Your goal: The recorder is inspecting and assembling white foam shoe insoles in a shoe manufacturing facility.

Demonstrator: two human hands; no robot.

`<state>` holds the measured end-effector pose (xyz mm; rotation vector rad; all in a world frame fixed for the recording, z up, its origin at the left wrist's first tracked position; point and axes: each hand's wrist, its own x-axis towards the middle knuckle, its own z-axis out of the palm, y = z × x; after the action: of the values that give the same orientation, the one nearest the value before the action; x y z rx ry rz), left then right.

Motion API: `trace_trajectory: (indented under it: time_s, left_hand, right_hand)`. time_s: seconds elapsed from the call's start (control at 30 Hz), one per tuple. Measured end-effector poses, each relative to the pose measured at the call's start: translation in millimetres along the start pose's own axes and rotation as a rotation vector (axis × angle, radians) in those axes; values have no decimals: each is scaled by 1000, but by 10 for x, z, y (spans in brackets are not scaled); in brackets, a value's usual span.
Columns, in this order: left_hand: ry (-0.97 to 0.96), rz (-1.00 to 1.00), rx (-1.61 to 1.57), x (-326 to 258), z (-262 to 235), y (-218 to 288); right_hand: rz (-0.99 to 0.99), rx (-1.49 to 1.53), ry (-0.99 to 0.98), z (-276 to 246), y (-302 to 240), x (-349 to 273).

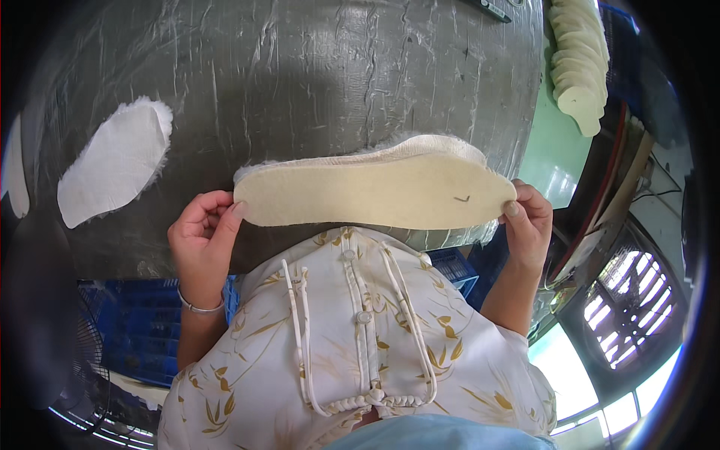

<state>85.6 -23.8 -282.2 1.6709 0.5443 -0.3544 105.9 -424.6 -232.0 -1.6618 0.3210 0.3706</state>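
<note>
cream insole held by both ends over a wrapped table

the picture looks flipped top to bottom: the person's patterned shirt point(352, 337) fills the lower middle and hides the near edge of the table point(300, 75). the insole's point(375, 199) underside cannot be seen; only a fringe of white fleece shows along its far edge. the left hand point(201, 238) pinches the rounded end between thumb and fingers, a thin bracelet point(199, 306) at the wrist. the right hand point(529, 225) pinches the other end the same way, fingertips partly behind the edge. the insole is flat, felt-like, pale cream, with a small dark mark near the right end. it hangs just above the table, which is covered in wrinkled, shiny grey plastic film. a white fleecy sole piece point(112, 165) lies well apart at left; another is cut off at the rim. a stack of cream insoles point(579, 64) runs out of view at the top right. blue crates point(142, 330) sit below, dim.
</note>
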Motion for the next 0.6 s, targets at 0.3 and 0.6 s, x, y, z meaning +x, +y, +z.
trace_trajectory:
  time_s: [0.3, 0.6]
  left_hand:
    - [-4, -61, -4, 13, 38, 70]
    - [-46, 499, 674, 84, 130, 332]
  right_hand:
    - [175, -34, 111, 59, 116, 180]
    - [134, 15, 72, -13, 136, 126]
